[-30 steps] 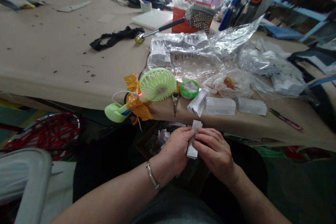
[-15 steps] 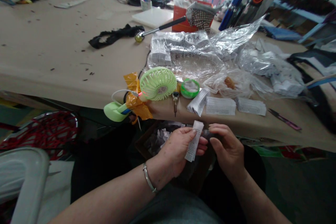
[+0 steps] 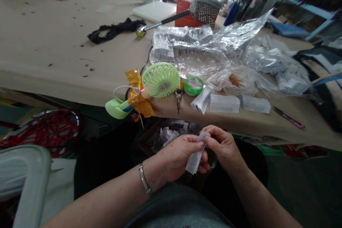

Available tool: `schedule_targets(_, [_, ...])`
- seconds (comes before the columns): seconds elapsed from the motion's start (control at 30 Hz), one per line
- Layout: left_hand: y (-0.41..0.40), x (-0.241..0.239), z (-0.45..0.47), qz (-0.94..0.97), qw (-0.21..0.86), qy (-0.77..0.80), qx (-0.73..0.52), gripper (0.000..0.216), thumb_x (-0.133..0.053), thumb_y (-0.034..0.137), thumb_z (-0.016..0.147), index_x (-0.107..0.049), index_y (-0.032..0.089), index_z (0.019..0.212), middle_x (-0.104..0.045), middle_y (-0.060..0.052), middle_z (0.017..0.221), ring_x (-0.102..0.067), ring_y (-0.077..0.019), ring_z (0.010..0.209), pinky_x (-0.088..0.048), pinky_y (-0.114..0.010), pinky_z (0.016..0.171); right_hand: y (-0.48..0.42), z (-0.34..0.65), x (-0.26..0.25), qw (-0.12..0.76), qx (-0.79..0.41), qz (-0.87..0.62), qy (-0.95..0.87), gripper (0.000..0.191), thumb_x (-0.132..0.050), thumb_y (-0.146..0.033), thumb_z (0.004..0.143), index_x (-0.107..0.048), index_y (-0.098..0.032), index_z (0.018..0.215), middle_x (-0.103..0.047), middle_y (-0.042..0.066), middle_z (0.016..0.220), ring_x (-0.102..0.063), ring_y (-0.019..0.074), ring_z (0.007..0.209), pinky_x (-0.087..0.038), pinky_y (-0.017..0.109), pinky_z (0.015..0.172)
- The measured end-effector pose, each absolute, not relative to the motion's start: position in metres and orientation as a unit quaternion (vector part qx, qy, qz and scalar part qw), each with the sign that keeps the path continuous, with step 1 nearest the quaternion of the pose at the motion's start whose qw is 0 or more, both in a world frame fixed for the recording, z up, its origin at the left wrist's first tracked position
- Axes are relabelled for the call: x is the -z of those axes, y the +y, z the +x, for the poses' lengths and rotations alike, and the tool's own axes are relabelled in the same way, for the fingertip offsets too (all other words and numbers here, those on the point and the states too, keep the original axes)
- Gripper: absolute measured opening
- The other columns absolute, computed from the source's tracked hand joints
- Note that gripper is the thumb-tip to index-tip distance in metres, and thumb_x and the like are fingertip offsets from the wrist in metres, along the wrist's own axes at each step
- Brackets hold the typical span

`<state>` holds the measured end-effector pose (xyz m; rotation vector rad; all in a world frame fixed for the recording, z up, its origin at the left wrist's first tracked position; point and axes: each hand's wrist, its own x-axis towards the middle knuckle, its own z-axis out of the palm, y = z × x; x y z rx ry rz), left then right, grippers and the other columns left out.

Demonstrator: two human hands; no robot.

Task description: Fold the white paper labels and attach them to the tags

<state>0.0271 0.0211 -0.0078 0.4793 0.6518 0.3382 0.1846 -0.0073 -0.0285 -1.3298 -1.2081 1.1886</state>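
Printed white labels lie in my left hand, its thumb pressed on top and its fingers underneath. At their upper end my right hand pinches the same labels between thumb and fingers. How many labels are held is hard to make out. Both hands are over my lap, just below the table edge. Below and behind them stands a box with many loose white slips in it. On the table edge lie a fanned bundle of labels, a flat row of labels and a smaller row.
A green fan is taped to the table edge with orange tape, beside a soldering-iron-like tool and a green round tub. Tweezers lie at the right. Clear plastic bags cover the table behind. A white chair stands left.
My right hand has moved left and closed on the upper end of the labels. The left hand has shifted slightly down and left with them. The view has tilted slightly.
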Motion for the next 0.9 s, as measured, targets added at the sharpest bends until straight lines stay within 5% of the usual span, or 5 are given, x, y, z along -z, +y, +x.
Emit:
schedule_targets(0.2, [0.018,0.013,0.020,0.228,0.932,0.254,-0.124,0.020,-0.062,0.033,0.080,-0.056,0.014,0.079,-0.056,0.000,0.059,-0.060,-0.0122,0.050,-0.047,-0.021,0.047,-0.004,0.193,0.033,0.411,-0.708,-0.404,-0.407,0.049,-0.073,-0.031,0.065,-0.061,-0.025,0.113,-0.064,0.004,0.111,-0.062,0.0151,0.084,-0.050,0.026,0.074])
schedule_targets(0.33, [0.015,0.014,0.018,0.233,0.935,0.244,-0.111,0.020,-0.061,0.033,0.080,-0.057,0.013,0.082,-0.058,-0.001,0.060,-0.060,-0.0120,0.049,-0.047,-0.021,0.048,0.000,0.195,0.039,0.392,-0.770,-0.317,-0.391,0.040,-0.077,-0.029,0.059,-0.069,-0.021,0.097,-0.060,0.006,0.122,-0.059,0.0229,0.106,-0.047,0.032,0.090])
schedule_targets(0.53, [0.013,0.013,0.020,0.244,0.923,0.275,-0.112,0.021,-0.061,0.033,0.080,-0.057,0.013,0.083,-0.058,-0.001,0.060,-0.059,-0.0106,0.048,-0.046,-0.020,0.048,0.000,0.188,0.043,0.415,-0.783,-0.291,-0.361,0.025,-0.074,-0.027,0.064,-0.069,-0.021,0.088,-0.063,0.005,0.117,-0.062,0.0207,0.101,-0.048,0.033,0.089])
schedule_targets(0.73, [0.013,0.012,0.021,0.255,0.904,0.309,-0.150,0.021,-0.058,0.035,0.083,-0.055,0.014,0.081,-0.056,0.001,0.059,-0.056,-0.0087,0.047,-0.043,-0.018,0.046,-0.005,0.186,0.035,0.444,-0.680,-0.399,-0.427,0.035,-0.067,-0.036,0.072,-0.064,-0.026,0.105,-0.065,0.005,0.111,-0.064,0.0205,0.096,-0.052,0.035,0.083])
schedule_targets(0.9, [0.014,0.009,0.021,0.260,0.884,0.336,-0.194,0.019,-0.059,0.033,0.082,-0.054,0.015,0.080,-0.054,0.002,0.060,-0.055,-0.0082,0.049,-0.041,-0.017,0.045,-0.013,0.187,0.026,0.432,-0.404,-0.529,-0.608,0.035,-0.058,-0.028,0.083,-0.058,-0.026,0.117,-0.059,0.006,0.118,-0.058,0.0206,0.106,-0.047,0.036,0.094])
